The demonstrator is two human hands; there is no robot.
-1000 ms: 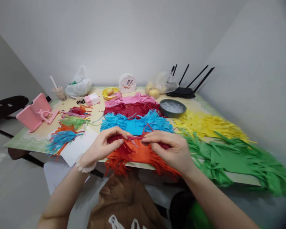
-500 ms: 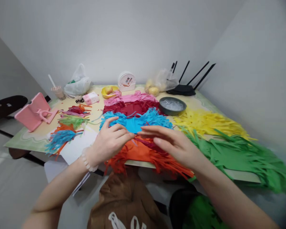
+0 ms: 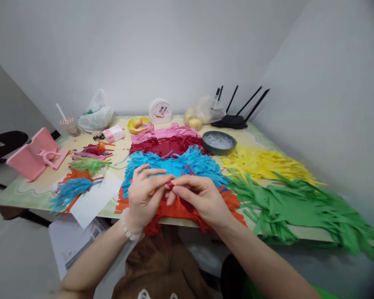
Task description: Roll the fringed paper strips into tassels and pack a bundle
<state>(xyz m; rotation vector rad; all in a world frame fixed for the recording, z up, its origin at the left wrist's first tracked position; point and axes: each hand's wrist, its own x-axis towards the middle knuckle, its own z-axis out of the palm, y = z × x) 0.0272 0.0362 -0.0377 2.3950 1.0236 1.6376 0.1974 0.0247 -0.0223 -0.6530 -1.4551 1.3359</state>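
Two hands meet at the fingertips: left hand (image 3: 148, 193) and right hand (image 3: 202, 197), both narrowed to a pinch on a dark-red strip (image 3: 170, 184), only a short bit of it showing. Strip is held in the air on the near side of the blue fringed paper (image 3: 202, 164), over the orange fringed paper (image 3: 180, 209). Change logged: half a second ago I saw the hands apart, fingers loose; now they have closed together. I take this as close fingertip work on the strip being resumed. Writing, from my remote view: small dark marks (image 3: 125, 149) off the blue paper's left end, undecipherable; label on the round white holder (image 3: 161, 111) well beyond it, illegible; printed sheet (image 3: 67, 245) to its lower left, print too small. No brand readable.
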